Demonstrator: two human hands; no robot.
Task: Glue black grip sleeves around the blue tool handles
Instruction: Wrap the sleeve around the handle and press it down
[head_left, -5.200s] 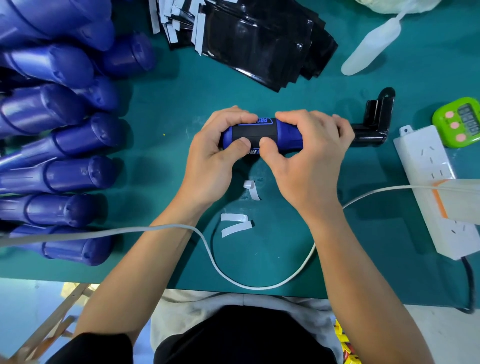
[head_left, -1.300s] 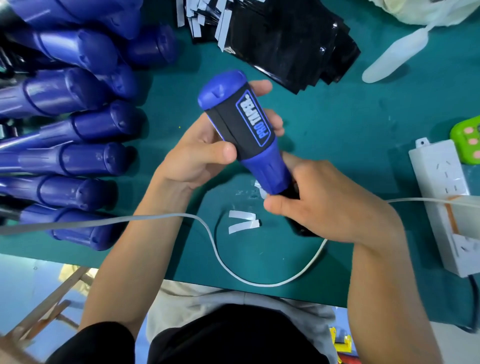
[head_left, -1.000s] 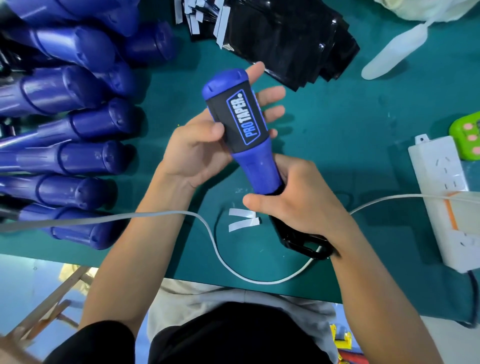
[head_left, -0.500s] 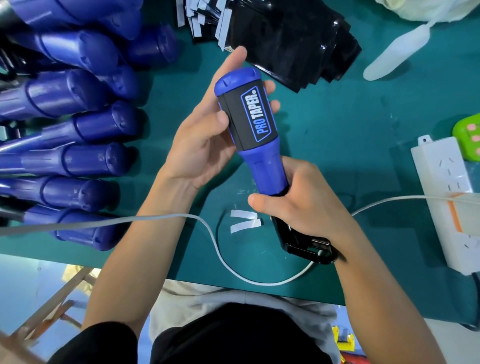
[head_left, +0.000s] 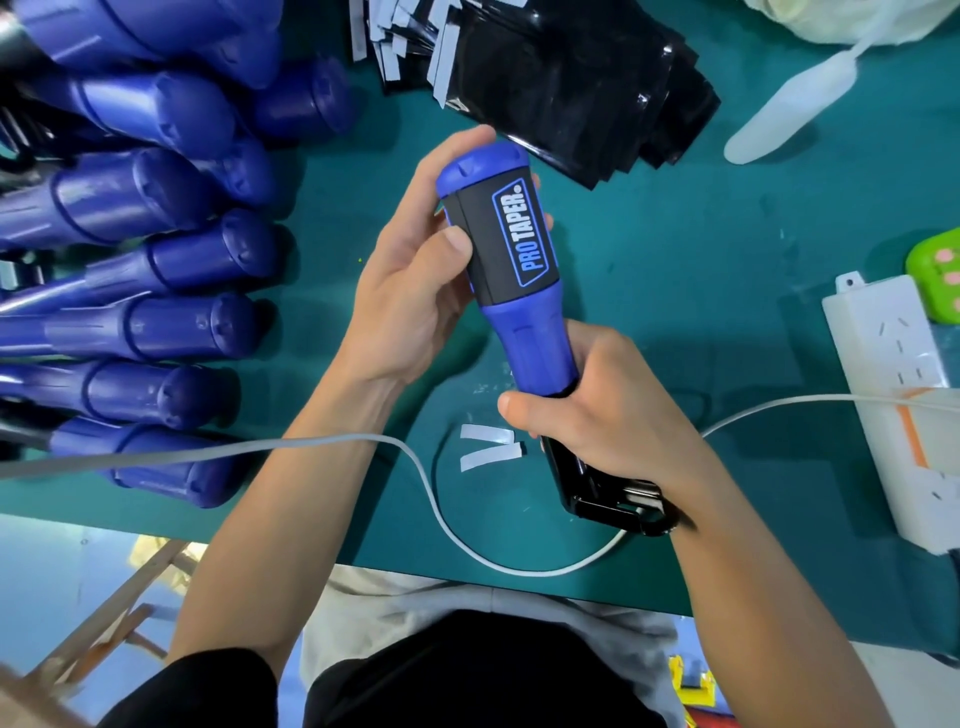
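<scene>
Left hand (head_left: 410, 296) clasps the black grip sleeve (head_left: 501, 244), right hand (head_left: 602, 421) grips blue handle (head_left: 540, 348)

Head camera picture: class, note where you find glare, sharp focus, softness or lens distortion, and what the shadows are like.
Head view: glare streaks the glossy stack of black sleeves; the PRO TAPER grip sleeve on the held blue tool handle is sharp; the pile of blue handles at the left edge looks softer and stretched by the wide lens; shadows on the green mat are soft.
</scene>
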